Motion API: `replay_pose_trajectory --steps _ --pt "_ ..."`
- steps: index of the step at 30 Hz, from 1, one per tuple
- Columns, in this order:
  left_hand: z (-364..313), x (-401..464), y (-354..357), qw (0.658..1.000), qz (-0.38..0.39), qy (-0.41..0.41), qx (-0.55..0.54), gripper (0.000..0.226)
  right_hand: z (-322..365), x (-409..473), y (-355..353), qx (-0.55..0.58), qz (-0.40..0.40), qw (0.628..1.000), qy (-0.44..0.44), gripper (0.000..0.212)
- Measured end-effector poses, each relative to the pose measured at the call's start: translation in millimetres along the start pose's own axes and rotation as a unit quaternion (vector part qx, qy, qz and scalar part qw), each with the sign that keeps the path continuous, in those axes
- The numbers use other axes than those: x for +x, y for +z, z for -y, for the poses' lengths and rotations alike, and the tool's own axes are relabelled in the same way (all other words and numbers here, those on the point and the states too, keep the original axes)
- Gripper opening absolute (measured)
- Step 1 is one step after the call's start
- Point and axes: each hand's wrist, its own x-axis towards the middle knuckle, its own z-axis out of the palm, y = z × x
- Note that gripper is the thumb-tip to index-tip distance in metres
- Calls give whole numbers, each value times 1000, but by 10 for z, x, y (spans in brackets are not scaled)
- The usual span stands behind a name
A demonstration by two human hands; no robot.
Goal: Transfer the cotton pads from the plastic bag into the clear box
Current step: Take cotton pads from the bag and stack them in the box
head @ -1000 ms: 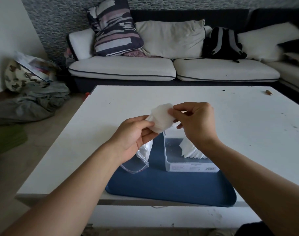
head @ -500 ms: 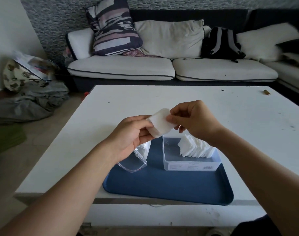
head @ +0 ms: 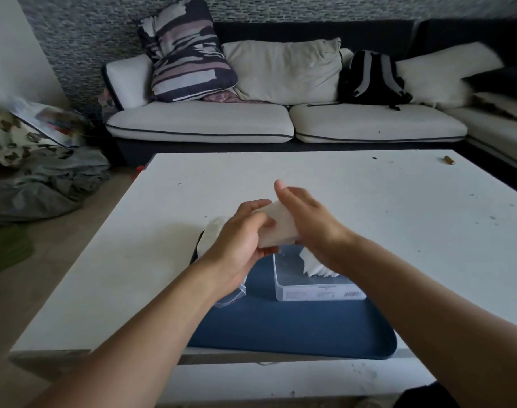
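Biggest thing back there is the sofa (head: pixel 281 122) at 12 o'clock, with a striped pillow (head: pixel 186 54) and a black backpack (head: pixel 372 78) sitting on it. In front of it is your white bench (head: pixel 369 207), and a blue tray (head: pixel 295 328) lies on its near edge at 6 o'clock.

On the tray, the clear box (head: pixel 319 290) is toward 3 o'clock, with a fanned bunch of cotton pads already inside (head: pixel 316 265) against its far right corner. The plastic bag (head: pixel 213 234) is on the 9 o'clock side, mostly hidden behind your left wrist, white pads showing through it.

Both of your hands are up over the gap between bag and box. Your left hand (head: pixel 245 237) is curled around a small stack of cotton pads (head: pixel 278 228), thumb on top. Your right hand (head: pixel 307 219) is pretty blurred, fingers stretched out fairly straight and lying along the stack's right side, so it looks flat against it rather than gripping.

Tiny brown thing (head: pixel 449 160) way out at 1 o'clock on the bench, can't tell what it is.
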Motion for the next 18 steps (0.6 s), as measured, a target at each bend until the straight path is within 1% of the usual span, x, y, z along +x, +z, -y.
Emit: replay_pose_trajectory --steps 1,3,5,6,8,10,13,15,16,17,18 --pt "12 -11 42 1000 14 -4 -17 33 -9 -19 54 21 14 1000 6 52" --pt "61 5 101 1000 19 0 -21 37 11 -50 105 50 3 999 4 41" --pt "88 43 123 1000 -6 19 5 33 23 -37 61 75 -3 997 2 42" --pt "93 69 122 999 -19 29 11 35 33 -40 18 80 11 997 3 45" --pt "91 113 113 998 -34 46 6 40 27 -37 -83 52 53 997 6 50" --pt "95 135 99 998 -40 54 14 43 -9 -34 -170 16 76 997 10 44" --pt "96 143 74 996 -31 61 61 46 -33 17 -326 16 48 999 18 41" --pt "98 158 43 989 -35 70 129 45 -44 82 -442 -3 0 999 37 41" --pt "112 174 11 977 -38 84 194 43 -63 124 -501 -36 -39 997 51 40" --pt "135 174 -25 953 -34 107 281 41 -96 165 -553 -85 -80 991 67 39" --pt "164 170 -68 916 -16 133 379 38 -136 217 -590 -142 -112 980 82 37"
